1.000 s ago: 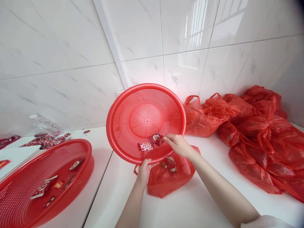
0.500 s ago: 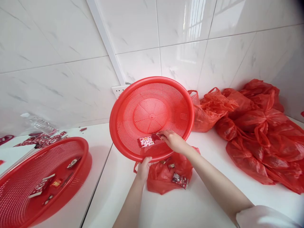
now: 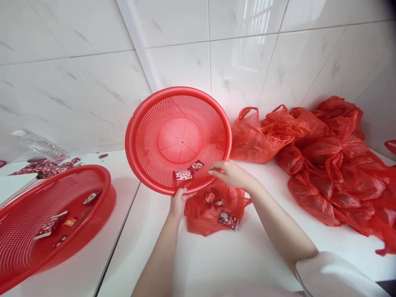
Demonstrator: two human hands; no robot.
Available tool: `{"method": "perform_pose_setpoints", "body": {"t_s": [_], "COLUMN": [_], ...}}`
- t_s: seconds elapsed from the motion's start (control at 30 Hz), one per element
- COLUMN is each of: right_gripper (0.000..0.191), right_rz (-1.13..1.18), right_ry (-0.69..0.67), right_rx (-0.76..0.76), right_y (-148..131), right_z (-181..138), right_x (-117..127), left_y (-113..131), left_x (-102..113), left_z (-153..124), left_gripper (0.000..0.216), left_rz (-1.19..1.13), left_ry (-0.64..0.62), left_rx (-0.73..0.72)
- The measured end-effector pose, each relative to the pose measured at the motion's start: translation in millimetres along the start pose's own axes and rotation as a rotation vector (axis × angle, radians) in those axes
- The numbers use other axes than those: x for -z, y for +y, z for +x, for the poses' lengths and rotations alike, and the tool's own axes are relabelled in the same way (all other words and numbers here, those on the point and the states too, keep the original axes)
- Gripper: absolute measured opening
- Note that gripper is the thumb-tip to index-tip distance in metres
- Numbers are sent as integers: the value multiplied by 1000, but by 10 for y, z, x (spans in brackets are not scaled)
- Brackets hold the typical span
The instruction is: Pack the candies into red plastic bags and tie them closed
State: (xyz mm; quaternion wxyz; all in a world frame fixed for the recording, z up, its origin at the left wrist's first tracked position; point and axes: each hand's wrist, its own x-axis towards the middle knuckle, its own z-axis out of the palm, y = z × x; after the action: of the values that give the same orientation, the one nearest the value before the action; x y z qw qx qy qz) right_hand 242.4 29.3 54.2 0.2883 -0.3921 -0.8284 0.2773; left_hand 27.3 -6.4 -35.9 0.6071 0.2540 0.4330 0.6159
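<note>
Red basket (image 3: 177, 91), gripped at near rim by left hand (image 3: 177, 204), with dark packet (image 3: 197, 166) slanting inside, just left of nearer right hand (image 3: 229, 173), loosely parted, seemingly empty.

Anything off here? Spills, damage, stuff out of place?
One minor thing: a small red item lies alone on the table near the wall, apart from the packet pile, so it looks stray. The held basket tilts, but the left hand grips it, so probably deliberate. No damage stands out.
</note>
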Motion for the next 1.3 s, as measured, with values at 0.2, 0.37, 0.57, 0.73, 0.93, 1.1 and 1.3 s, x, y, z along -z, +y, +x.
{"method": "perform_pose_setpoints", "body": {"t_s": [0.2,0.37,0.57,0.73,0.93,1.1,1.3], "right_gripper": [13,40,45,35,36,34,20], "right_rz": [-19,-403,-514,-294,-129,-11,-144], "right_ry": [-185,-412,-498,-529,-542,-346,-53], "right_rx": [-34,-259,-252,-264,-274,-170,-80], "right_y": [-256,-174,-85,-59,22,28,-16], "right_z": [-398,-808,-880,-820,-774,-719,-516], "right_x": [9,-494,-645,-406,-284,-209,-315], "left_y": [10,-3,-41,-69,-42,-37,-68], "left_x": [7,14,55,63,-22,-67,-49], "left_z": [48,41,59,60,-25,-50,-33], "left_gripper": [31,23,22,24,23,34,37], "left_rz": [-34,-41,-39,-46,-23,-14,-12], "left_ry": [78,39,-6,-50,-25,-21,-43], "left_rx": [-80,-65,-67,-60,-74,-84,-59]}}
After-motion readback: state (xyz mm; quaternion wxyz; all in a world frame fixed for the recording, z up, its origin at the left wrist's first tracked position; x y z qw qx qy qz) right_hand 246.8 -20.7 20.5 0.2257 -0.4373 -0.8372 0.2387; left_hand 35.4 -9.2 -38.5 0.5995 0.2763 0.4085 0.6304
